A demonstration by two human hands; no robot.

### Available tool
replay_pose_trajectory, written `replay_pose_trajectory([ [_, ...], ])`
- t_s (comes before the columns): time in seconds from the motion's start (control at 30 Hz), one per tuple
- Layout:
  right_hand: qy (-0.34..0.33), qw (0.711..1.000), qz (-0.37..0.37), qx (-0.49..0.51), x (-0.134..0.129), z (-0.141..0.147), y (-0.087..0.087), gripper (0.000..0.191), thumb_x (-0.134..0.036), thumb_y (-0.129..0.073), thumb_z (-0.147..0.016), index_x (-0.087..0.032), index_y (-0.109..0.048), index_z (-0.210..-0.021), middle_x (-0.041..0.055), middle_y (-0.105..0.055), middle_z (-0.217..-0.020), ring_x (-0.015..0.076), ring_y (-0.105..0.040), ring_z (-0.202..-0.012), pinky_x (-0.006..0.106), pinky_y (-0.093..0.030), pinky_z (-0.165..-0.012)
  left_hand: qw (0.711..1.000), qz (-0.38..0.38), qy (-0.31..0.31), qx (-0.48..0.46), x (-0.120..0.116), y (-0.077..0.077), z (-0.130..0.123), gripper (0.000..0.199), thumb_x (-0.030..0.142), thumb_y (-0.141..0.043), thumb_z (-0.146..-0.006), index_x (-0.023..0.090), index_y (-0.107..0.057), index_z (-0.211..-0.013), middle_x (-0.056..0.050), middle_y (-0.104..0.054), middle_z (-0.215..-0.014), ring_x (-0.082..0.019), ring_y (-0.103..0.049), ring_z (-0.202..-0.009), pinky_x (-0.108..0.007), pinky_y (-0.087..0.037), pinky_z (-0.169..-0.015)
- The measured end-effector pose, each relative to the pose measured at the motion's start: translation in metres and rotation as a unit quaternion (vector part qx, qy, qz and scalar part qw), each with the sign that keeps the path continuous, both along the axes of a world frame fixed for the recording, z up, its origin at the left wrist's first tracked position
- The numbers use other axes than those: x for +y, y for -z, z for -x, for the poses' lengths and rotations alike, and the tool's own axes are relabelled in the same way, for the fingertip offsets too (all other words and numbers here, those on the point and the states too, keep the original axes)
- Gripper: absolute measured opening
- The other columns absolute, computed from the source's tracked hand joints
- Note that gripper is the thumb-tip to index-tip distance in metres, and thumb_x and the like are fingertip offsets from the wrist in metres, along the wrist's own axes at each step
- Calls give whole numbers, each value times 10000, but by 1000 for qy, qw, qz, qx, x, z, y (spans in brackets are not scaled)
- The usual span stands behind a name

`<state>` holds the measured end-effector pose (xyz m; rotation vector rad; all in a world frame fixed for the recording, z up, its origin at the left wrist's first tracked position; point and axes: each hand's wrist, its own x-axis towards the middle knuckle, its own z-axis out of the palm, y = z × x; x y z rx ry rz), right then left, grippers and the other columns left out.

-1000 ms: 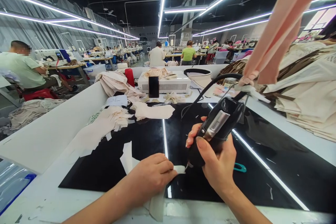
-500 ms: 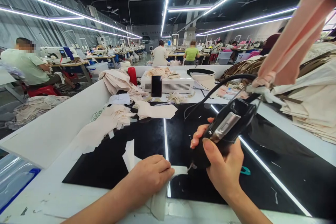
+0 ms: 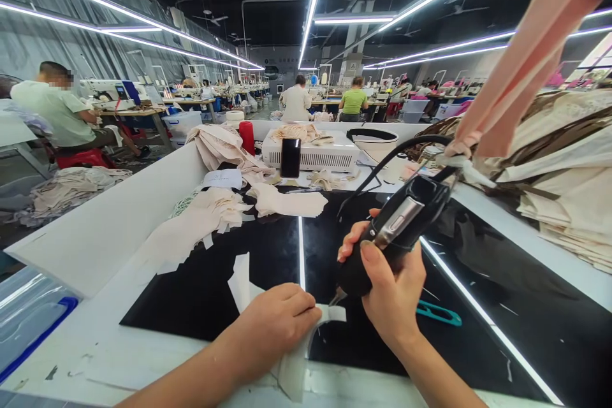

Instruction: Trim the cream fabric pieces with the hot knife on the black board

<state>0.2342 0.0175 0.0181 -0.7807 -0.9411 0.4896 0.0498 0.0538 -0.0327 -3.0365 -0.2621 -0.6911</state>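
My right hand (image 3: 394,287) is wrapped around a black corded hand tool (image 3: 396,220) with a silver plate on its side. The tool is tilted, its thin metal tip pointing down and left, at the upper edge of a white fabric piece (image 3: 336,313). My left hand (image 3: 282,319) pinches that fabric close to the tip. One end of the fabric shows past my fingers on the right, another stands up behind my hand, and a tail hangs toward the table's front edge. What lies under my palm is hidden. A black sheet (image 3: 268,242) lies beneath the work.
A teal-handled tool (image 3: 438,313) lies right of my right hand. Cream fabric pieces (image 3: 201,223) are stacked at left, with a phone (image 3: 291,157) and a white box (image 3: 325,156) behind. A pink cloth strip (image 3: 516,76) hangs tied at the tool's cord. Fabric piles (image 3: 564,204) stand right.
The tool in my right hand has moved left and slightly up; its tip has gone from the fabric's right end toward my left fingers. More of the teal-handled tool shows. The view has shifted slightly.
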Motion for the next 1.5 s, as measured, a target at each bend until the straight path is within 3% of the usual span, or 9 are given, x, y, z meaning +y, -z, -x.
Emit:
replay_pose_trajectory([
  [1.07,16,1000,21,-3,-5,-6,-1,304,-341,-767,-900,-304,-622,-1164,-47,-673,-828,130,-626,-635,282,-549,-604,1000,30,-4,-5,0,4,1,168,51,-490,-1038,119,-630,-1101,-66,-663,-986,-200,-634,-914,-350,-584,-898],
  [1.5,-29,1000,-2,8,-11,8,6,353,-329,-768,-903,-311,-610,-1218,-34,-668,-866,123,-638,-637,273,-566,-603,999,50,-7,8,0,2,1,148,72,-543,-1029,130,-636,-1129,-53,-669,-987,-205,-632,-909,-342,-567,-871],
])
